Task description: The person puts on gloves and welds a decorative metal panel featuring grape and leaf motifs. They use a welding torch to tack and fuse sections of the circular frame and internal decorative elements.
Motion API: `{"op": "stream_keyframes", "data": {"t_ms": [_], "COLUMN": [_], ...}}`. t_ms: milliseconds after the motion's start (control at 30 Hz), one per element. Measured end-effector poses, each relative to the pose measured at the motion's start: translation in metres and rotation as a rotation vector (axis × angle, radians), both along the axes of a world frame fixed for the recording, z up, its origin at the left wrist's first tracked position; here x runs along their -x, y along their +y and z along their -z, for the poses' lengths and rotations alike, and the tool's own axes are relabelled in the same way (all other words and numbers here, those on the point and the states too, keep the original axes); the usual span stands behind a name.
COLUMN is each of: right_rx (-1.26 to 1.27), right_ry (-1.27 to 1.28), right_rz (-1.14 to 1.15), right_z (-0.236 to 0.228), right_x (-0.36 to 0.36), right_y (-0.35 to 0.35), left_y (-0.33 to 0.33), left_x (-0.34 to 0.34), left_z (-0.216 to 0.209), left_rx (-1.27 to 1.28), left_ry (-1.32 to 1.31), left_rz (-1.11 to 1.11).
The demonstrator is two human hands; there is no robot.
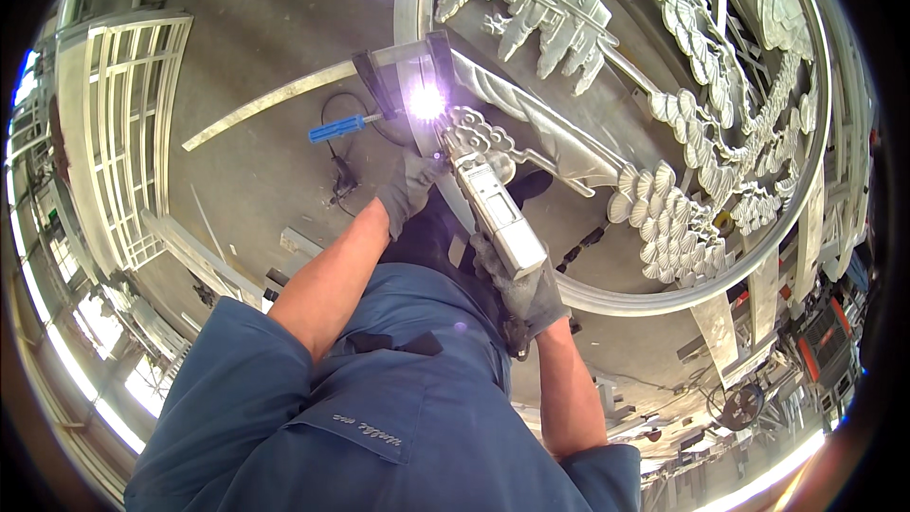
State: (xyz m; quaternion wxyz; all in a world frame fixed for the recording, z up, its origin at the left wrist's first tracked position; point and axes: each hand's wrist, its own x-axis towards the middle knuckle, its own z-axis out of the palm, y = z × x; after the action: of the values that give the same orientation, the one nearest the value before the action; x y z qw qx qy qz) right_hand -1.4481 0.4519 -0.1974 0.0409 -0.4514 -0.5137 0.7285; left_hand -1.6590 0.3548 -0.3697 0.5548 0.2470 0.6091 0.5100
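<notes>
A bright violet-white welding arc (425,102) burns at the tip of a silver welding gun (500,213), on the rim of a large metal ring (411,9). My gloved right hand (517,286) is wrapped round the rear of the gun. Just below the nozzle, my gloved left hand (409,188) has its fingers closed against the gun's front end; the fingertips are partly hidden. Beside the arc, a clamp with a blue handle (336,128) sits at the ring, where a curved metal bar (284,93) meets it. Glare hides the weld spot.
Inside the ring are cast metal tree branches (682,123) and scalloped leaf clusters (664,218). A metal lattice panel (123,133) stands at the left. A black cable (343,180) lies on the concrete floor (275,0). Metal bars and equipment (825,341) crowd the right side.
</notes>
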Motion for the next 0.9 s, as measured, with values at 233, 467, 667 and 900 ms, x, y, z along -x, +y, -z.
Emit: {"op": "stream_keyframes", "data": {"t_ms": [233,467,667,900], "right_rx": [0.022,0.012,-0.020,0.017], "right_ry": [-0.065,-0.052,0.009,0.013], "right_rz": [0.021,-0.005,0.007,0.081], "right_z": [-0.009,-0.010,0.000,-0.016], "right_x": [0.006,0.006,-0.001,-0.003], "right_y": [0.001,0.002,-0.005,-0.003], "left_y": [0.006,0.006,0.005,-0.008], "left_x": [0.000,0.004,0.001,0.007], "left_z": [0.001,0.004,0.006,0.013], "left_rx": [0.043,0.185,0.142,0.164], "left_ry": [-0.030,-0.601,-0.429,-0.263], "left_rz": [-0.017,-0.250,-0.190,-0.078]}}
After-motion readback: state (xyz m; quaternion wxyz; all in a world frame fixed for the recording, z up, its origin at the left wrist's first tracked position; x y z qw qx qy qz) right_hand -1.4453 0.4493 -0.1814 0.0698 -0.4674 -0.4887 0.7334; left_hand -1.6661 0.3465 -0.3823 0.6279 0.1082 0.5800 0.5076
